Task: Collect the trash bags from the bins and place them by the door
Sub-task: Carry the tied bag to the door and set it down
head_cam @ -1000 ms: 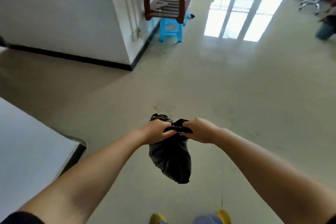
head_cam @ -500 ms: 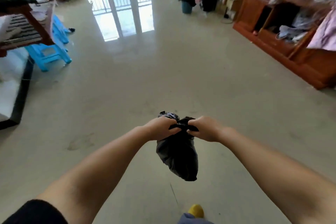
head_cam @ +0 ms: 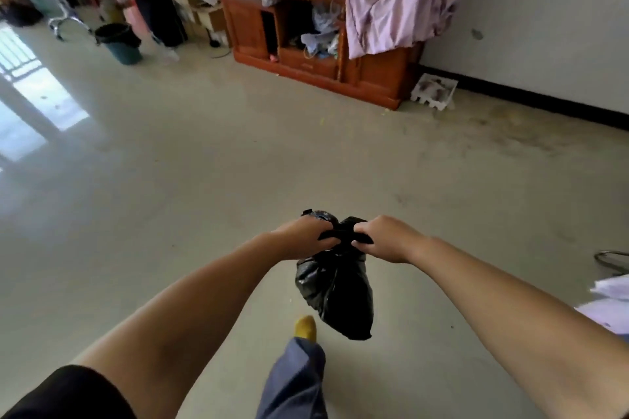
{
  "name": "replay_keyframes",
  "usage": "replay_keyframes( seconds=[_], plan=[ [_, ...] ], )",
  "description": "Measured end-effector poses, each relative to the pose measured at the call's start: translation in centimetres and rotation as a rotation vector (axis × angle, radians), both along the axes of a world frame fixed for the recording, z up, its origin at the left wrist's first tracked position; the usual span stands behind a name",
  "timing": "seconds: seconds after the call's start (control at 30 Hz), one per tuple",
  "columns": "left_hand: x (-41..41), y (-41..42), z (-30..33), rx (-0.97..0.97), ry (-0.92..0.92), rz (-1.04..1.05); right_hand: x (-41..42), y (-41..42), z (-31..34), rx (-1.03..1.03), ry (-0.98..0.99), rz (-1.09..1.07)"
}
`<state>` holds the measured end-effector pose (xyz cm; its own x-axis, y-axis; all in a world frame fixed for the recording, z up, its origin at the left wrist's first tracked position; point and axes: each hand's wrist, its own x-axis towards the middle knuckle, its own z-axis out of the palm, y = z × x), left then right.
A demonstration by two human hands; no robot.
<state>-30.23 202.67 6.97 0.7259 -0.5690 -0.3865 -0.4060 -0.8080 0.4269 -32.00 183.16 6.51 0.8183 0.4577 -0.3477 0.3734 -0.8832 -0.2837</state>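
Both hands are clamped on the gathered neck of a small black trash bag [head_cam: 335, 292]: the left hand [head_cam: 306, 236] and right hand [head_cam: 384, 238] nearly touch, fingers curled tight. The bag hangs above the floor [head_cam: 204, 163]. At eleven o'clock, a dark bin [head_cam: 119, 42] stands near a wooden cabinet [head_cam: 323, 44].

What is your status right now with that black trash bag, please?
Left hand and right hand both grip the neck of the black trash bag. Bag hangs clear of the floor. No obstacle immediately ahead.
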Motion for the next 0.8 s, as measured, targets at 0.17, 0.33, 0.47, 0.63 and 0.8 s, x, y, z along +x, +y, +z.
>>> replay_keyframes(
  seconds=[0.17, 0.33, 0.47, 0.63, 0.8],
  plan=[
    [9.7, -8.4, 0.2, 0.009, 0.004, -0.21, 5.5, -7.5, 0.2, 0.013, -0.018, -0.247],
    [18.1, -17.3, 0.8, 0.01, -0.04, -0.455, 10.0, -15.0, 0.3, 0.056, -0.032, -0.475],
    [22.8, -25.0, 0.1, 0.021, -0.041, -0.598, 12.2, -21.3, 0.2, 0.082, -0.013, -0.628],
    [28.1, -36.8, -0.3, 0.058, -0.033, -0.735, 15.6, -31.0, -0.5, 0.092, 0.002, -0.755],
    [32.5, -49.6, -1.4, 0.05, -0.002, -0.769, 19.0, -42.9, -0.5, 0.085, 0.016, -0.788]
  ],
)
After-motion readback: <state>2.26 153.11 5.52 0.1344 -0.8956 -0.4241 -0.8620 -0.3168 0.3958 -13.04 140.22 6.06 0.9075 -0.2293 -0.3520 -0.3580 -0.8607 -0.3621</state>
